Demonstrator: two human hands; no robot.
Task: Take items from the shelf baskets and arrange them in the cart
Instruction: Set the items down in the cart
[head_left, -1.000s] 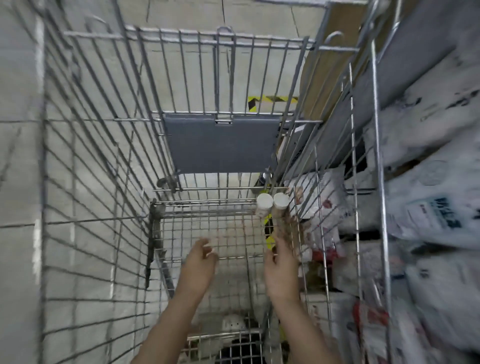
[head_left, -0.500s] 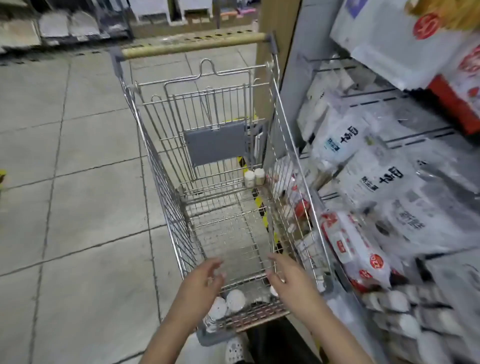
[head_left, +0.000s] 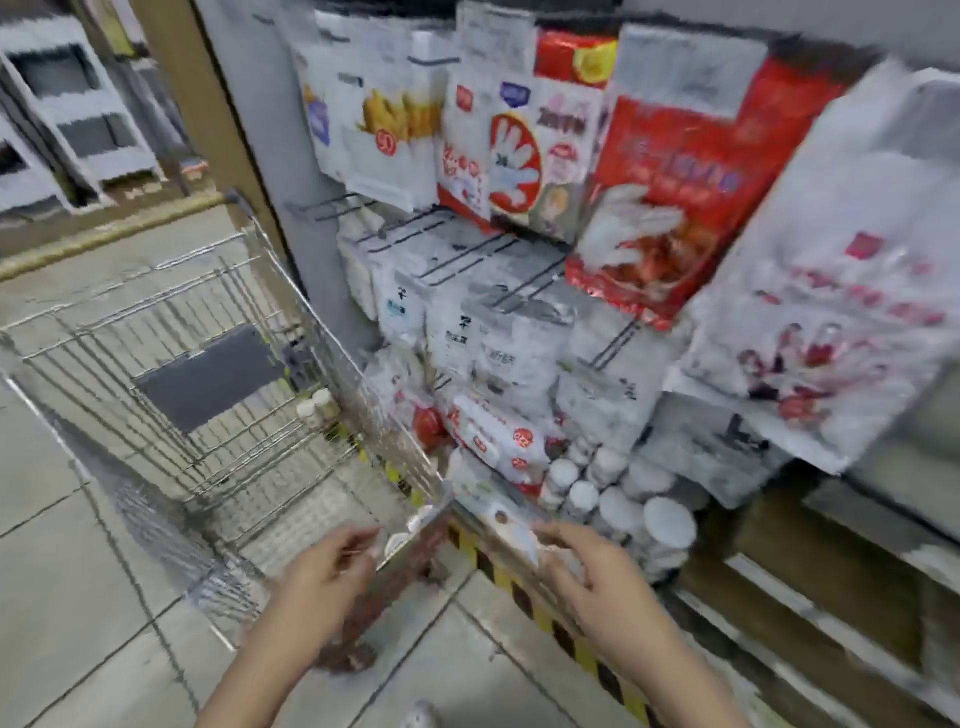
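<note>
Bottles (head_left: 621, 512) with white caps, the likely next pick, sit packed in the lowest shelf basket on your right, caps facing out toward you, so one can be pulled straight out by its cap end. Two matching bottles in the cart (head_left: 318, 405) stand upright at the far right corner of the cart (head_left: 171, 332), tucked against the wire wall beside the grey seat flap (head_left: 208, 379); judged from that, the corner braces them so they do not roll. Cart is parked tight along the shelf, its right wall just beside the packets, which keeps the carry short. Your right hand (head_left: 597, 577) reaches toward the basket front, fingers spread and relaxed, holding nothing, tips near the low white packets and not yet on a bottle. Your left hand (head_left: 332, 566) hovers at the near rim of the cart, fingers loosely curled; picture is too smeared to tell whether it touches the wire, and I see nothing in it. Above hang glove packs, red pack (head_left: 670, 208) and white ones, overlapping on pegs and well clear of the reach. Yellow-and-black floor tape (head_left: 524, 592) runs under the shelf edge. Judgement: you are between placements, turned to the shelf for the next item. Heavy motion blur; labels unreadable.
</note>
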